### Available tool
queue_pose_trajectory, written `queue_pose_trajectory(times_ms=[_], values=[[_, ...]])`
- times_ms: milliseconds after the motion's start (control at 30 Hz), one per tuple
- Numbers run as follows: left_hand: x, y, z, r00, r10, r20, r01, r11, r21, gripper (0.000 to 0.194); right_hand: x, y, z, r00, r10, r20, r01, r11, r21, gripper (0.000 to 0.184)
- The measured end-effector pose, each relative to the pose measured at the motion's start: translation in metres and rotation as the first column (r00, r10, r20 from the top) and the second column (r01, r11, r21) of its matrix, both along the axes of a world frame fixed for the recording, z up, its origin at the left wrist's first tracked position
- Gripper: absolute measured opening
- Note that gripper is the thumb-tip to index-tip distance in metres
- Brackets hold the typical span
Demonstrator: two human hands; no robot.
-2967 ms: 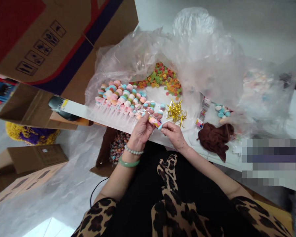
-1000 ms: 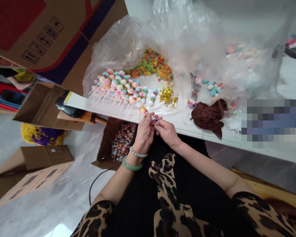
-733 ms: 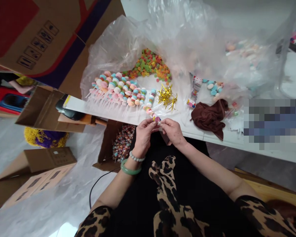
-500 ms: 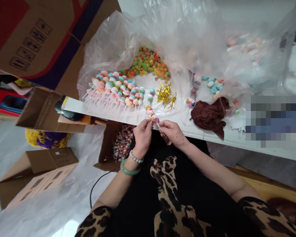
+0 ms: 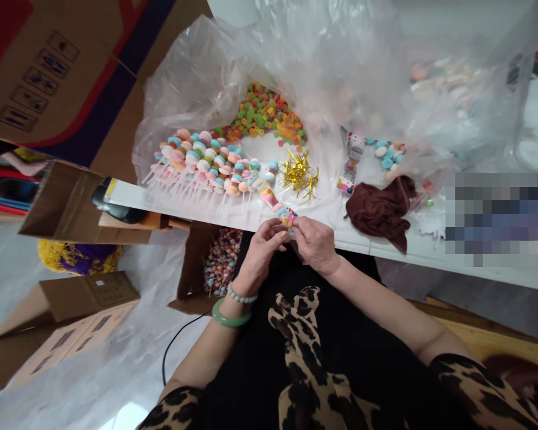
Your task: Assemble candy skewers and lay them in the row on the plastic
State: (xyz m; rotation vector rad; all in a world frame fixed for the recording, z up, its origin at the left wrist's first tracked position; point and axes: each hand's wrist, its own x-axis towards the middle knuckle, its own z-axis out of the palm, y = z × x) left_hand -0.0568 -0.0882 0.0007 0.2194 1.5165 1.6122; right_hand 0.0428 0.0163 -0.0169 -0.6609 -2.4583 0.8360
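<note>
A candy skewer (image 5: 283, 215) of pastel gummy discs is held just past the front edge of the worktop (image 5: 130, 197), pinched between both hands. The left hand (image 5: 262, 251) curls in from below, its fingers (image 5: 280, 234) closed on the skewer, while the right hand (image 5: 316, 243) grasps from the other side; the exact grip is partly hidden. Held this close, the hands seem placed for fine work. Rows of candy skewers (image 5: 197, 164) lie along the same edge on a clear plastic sheet (image 5: 197, 77), sticks toward the person, apparently for easy reach. Gold twist ties (image 5: 298, 174) lie near the right hand, beside a heap of gummy rings (image 5: 264, 113); a box of lollipops (image 5: 222, 260) sits below the edge.
</note>
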Motion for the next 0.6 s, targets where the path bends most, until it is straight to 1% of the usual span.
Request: queue_pose_trajectory(times_ms=[67, 100, 133, 167, 233, 267, 333, 367, 400, 433, 467, 500, 533, 600], values=[[-0.005, 0.004, 0.0, 0.984, -0.002, 0.178, -0.011, 0.997, 0.071, 0.037, -0.001, -0.003, 0.004, 0.999, 0.045, 0.019, -0.046, 0.995, 0.084, 0.028], [-0.006, 0.007, 0.0, 0.974, 0.022, 0.227, -0.044, 0.995, 0.093, 0.037, -0.001, -0.004, 0.005, 0.997, 0.067, 0.033, -0.07, 0.993, 0.098, 0.028], [-0.007, 0.01, 0.0, 0.966, 0.061, 0.253, -0.09, 0.99, 0.104, 0.035, -0.002, -0.006, 0.006, 0.996, 0.082, 0.039, -0.085, 0.993, 0.085, 0.029], [-0.008, 0.012, -0.001, 0.959, 0.109, 0.261, -0.142, 0.984, 0.109, 0.034, -0.003, -0.007, 0.007, 0.996, 0.085, 0.033, -0.086, 0.996, 0.038, 0.028], [-0.008, 0.016, -0.003, 0.952, 0.191, 0.24, -0.222, 0.969, 0.107, 0.03, -0.003, -0.008, 0.007, 0.998, 0.055, -0.01, -0.056, 0.988, -0.145, 0.022], [-0.008, 0.018, -0.004, 0.953, 0.217, 0.21, -0.242, 0.966, 0.097, 0.029, -0.004, -0.009, 0.007, 0.999, 0.032, -0.029, -0.039, 0.965, -0.261, 0.02], [-0.007, 0.019, -0.006, 0.966, 0.225, 0.124, -0.234, 0.97, 0.069, 0.026, -0.005, -0.008, 0.006, 0.999, -0.013, -0.041, -0.008, 0.886, -0.464, 0.016], [-0.006, 0.018, -0.007, 0.973, 0.216, 0.076, -0.22, 0.974, 0.054, 0.025, -0.006, -0.008, 0.006, 0.999, -0.034, -0.036, 0.01, 0.849, -0.529, 0.015], [-0.005, 0.018, -0.008, 0.979, 0.202, 0.031, -0.203, 0.978, 0.039, 0.025, -0.007, -0.008, 0.006, 0.998, -0.054, -0.03, 0.027, 0.823, -0.567, 0.015], [-0.005, 0.017, -0.008, 0.984, 0.181, -0.008, -0.18, 0.983, 0.024, 0.026, -0.007, -0.007, 0.007, 0.997, -0.072, -0.027, 0.042, 0.81, -0.585, 0.019], [-0.005, 0.015, -0.008, 0.987, 0.154, -0.039, -0.153, 0.988, 0.01, 0.028, -0.008, -0.007, 0.008, 0.996, -0.08, -0.028, 0.048, 0.809, -0.586, 0.027], [-0.006, 0.014, -0.008, 0.991, 0.119, -0.061, -0.12, 0.993, -0.004, 0.031, -0.009, -0.006, 0.009, 0.997, -0.073, -0.035, 0.04, 0.819, -0.572, 0.033], [-0.008, 0.012, -0.008, 0.994, 0.078, -0.074, -0.079, 0.997, -0.012, 0.033, -0.01, -0.005, 0.01, 0.998, -0.05, -0.047, 0.016, 0.841, -0.541, 0.035], [-0.012, 0.008, -0.006, 0.998, -0.026, -0.053, 0.026, 1.0, -0.015, 0.034, -0.01, -0.003, 0.011, 0.998, 0.02, -0.065, -0.046, 0.903, -0.427, 0.03]])
